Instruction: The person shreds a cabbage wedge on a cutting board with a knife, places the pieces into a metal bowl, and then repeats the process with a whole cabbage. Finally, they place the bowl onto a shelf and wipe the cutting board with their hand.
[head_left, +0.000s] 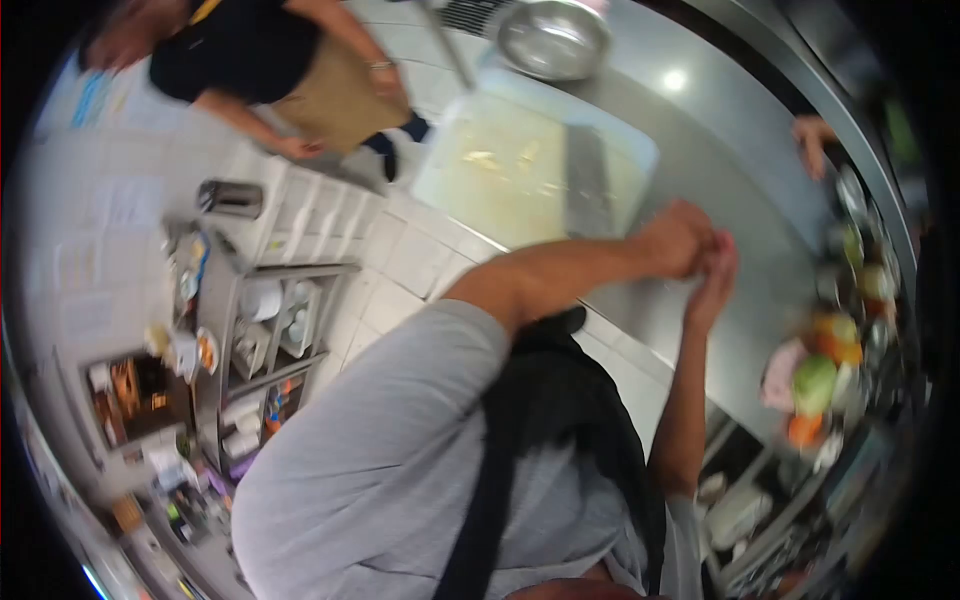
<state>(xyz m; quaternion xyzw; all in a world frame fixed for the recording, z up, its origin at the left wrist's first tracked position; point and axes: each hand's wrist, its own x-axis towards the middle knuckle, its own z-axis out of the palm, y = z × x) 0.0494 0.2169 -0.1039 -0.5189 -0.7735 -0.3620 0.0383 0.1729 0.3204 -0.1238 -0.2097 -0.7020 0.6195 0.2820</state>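
My left hand [678,240] is closed, its fingers blurred, over the steel counter [765,215] beside the cutting board. Against it are the fingertips of my right hand [712,278], also pressed together. Anything between them is too small or hidden to name. Just beyond my hands, a broad dark blade [587,170] lies across the right part of the pale cutting board [450,185]. Small yellowish pieces [528,153] are scattered on the board. A metal bowl [553,42] stands at the board's far edge.
A person [250,55] in a black top and tan apron stands at the upper left. Another person's hand [813,145] shows at the counter's right edge. Cabbage [822,385] and orange items [806,430] lie at right. Metal shelving [290,270] holds containers at left.
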